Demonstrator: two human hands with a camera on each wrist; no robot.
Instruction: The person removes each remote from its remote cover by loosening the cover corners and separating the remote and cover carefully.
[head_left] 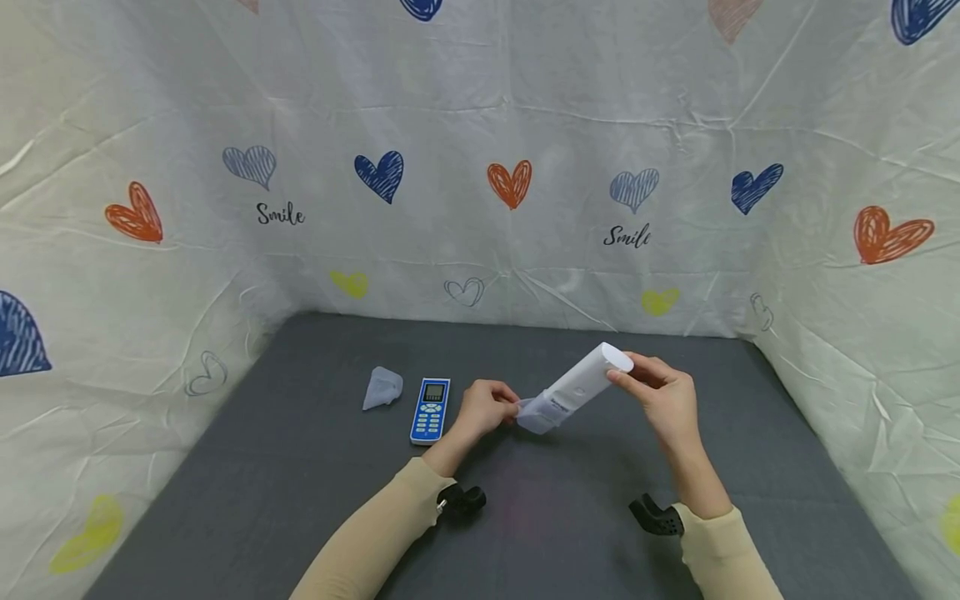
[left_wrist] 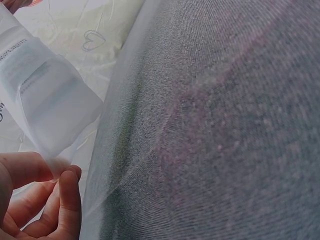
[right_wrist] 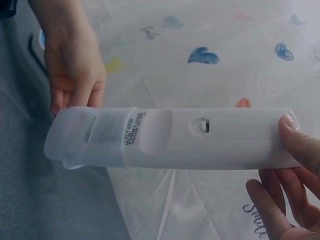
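Note:
My right hand point(head_left: 666, 398) grips the upper end of a white remote control point(head_left: 583, 377), thumb on one side and fingers on the other. The remote is tilted above the table, and its back with the battery cover point(right_wrist: 240, 125) faces the right wrist camera. Over its lower end sits a translucent plastic cover point(right_wrist: 90, 135). My left hand point(head_left: 483, 408) pinches a thin edge of that cover point(left_wrist: 60, 110) between thumb and fingertips. The remote's front is hidden in the right wrist view.
A blue remote control point(head_left: 431, 411) with a small screen and light buttons lies face up left of my left hand. Farther left lies another translucent cover point(head_left: 383, 387). Dark grey cloth point(head_left: 315, 492) covers the table, with a heart-printed curtain point(head_left: 450, 242) around it.

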